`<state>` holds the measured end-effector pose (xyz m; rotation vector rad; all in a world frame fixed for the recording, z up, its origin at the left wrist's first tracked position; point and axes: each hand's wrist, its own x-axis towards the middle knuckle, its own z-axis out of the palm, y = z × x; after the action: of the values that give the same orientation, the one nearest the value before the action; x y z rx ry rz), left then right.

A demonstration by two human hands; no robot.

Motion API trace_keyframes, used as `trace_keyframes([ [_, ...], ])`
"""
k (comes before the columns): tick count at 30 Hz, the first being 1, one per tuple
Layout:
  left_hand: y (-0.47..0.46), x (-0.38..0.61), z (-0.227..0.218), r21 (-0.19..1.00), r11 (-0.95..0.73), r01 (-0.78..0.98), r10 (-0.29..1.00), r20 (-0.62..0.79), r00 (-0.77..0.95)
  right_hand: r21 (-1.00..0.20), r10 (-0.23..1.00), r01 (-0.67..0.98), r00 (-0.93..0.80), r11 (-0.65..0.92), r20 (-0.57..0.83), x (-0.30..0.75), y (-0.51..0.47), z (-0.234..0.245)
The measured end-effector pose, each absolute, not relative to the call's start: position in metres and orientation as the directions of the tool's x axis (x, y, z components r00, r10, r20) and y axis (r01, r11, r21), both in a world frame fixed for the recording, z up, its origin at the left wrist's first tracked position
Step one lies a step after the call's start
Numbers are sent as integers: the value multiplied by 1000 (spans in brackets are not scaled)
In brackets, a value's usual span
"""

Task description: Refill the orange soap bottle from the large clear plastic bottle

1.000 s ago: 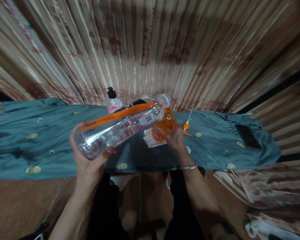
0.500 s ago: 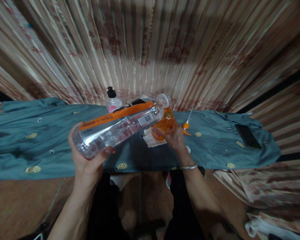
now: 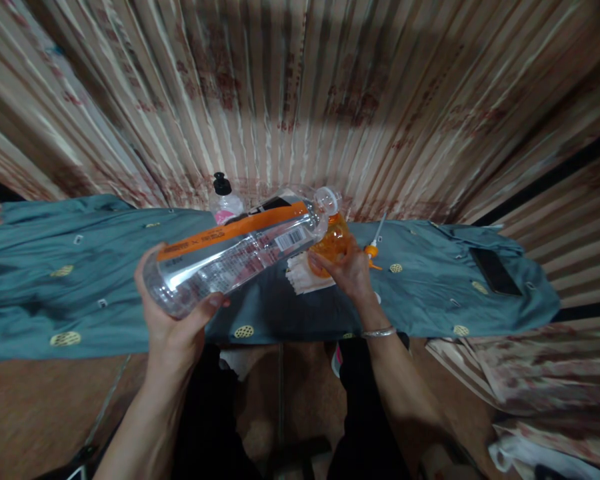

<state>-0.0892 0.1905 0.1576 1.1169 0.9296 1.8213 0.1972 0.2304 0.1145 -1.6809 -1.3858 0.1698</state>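
Observation:
My left hand [image 3: 173,320] grips the base of a large clear plastic bottle [image 3: 235,250] with an orange label, tipped nearly flat. Its open neck rests over the top of a small orange bottle [image 3: 330,243]. My right hand [image 3: 347,273] is wrapped round that orange bottle and holds it on the blue-grey cloth [image 3: 80,280]. A folded white tissue [image 3: 300,280] lies just left of the orange bottle. An orange and white pump nozzle [image 3: 373,248] lies on the cloth to the right of my right hand.
A clear bottle with a black cap [image 3: 224,200] and a pink label stands behind the big bottle. A dark phone [image 3: 495,272] lies at the cloth's right end. Striped curtains [image 3: 300,100] hang behind. White bags [image 3: 525,457] sit on the floor at lower right.
The large bottle's base has shifted slightly left and up in my left hand. My right hand with the orange bottle has edged up a little.

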Motion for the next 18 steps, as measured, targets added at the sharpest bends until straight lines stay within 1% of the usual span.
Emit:
trace_keyframes([
  [4,190,-90,157,877,-408,-253,896,331,-296,-723,842,688,357,57,406,197,231,113],
  [10,191,-92,155,884,-426,-190,890,373,-261,-716,822,694,362,76,439,198,233,110],
  [15,191,-93,152,880,-444,-170,880,393,-265,-719,820,691,367,76,440,198,232,111],
  [18,191,-93,151,883,-433,-181,886,381,-264,-725,829,686,369,63,421,198,232,112],
])
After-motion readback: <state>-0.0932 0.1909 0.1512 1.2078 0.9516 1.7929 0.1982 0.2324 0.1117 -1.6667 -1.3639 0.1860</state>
